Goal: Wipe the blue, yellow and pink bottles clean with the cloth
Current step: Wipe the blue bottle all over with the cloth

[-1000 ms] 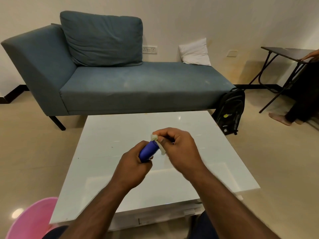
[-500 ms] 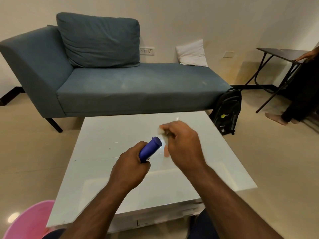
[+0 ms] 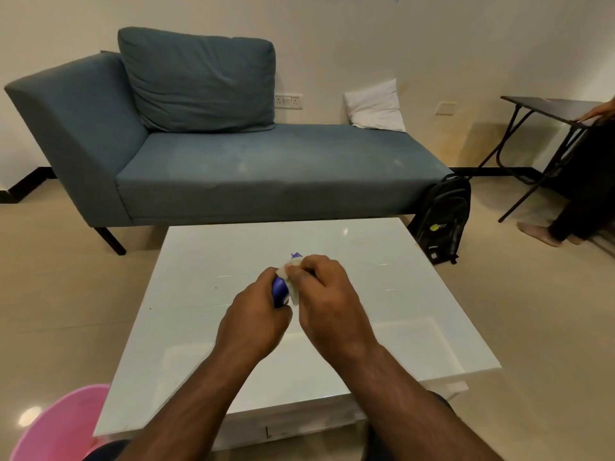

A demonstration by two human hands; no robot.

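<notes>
My left hand point(image 3: 254, 316) grips the lower part of a small blue bottle point(image 3: 280, 291) above the white table point(image 3: 382, 261). The bottle points up and away from me, and its tip shows just past my fingers. My right hand point(image 3: 327, 294) pinches a small white cloth point(image 3: 290, 283) wrapped against the bottle's upper side. Most of the bottle is hidden by both hands. No yellow or pink bottle is in view.
A pink bucket point(image 3: 60, 424) stands on the floor at the lower left. Behind the table is a blue sofa point(image 3: 253, 168) with a black backpack point(image 3: 444, 217) leaning at its right end. A person point(image 3: 585, 181) stands by a folding table point(image 3: 549, 108) at far right.
My right hand came back from beyond the bottle's tip and now presses the cloth onto the bottle's upper side. The bottle has tipped more upright in my left hand.
</notes>
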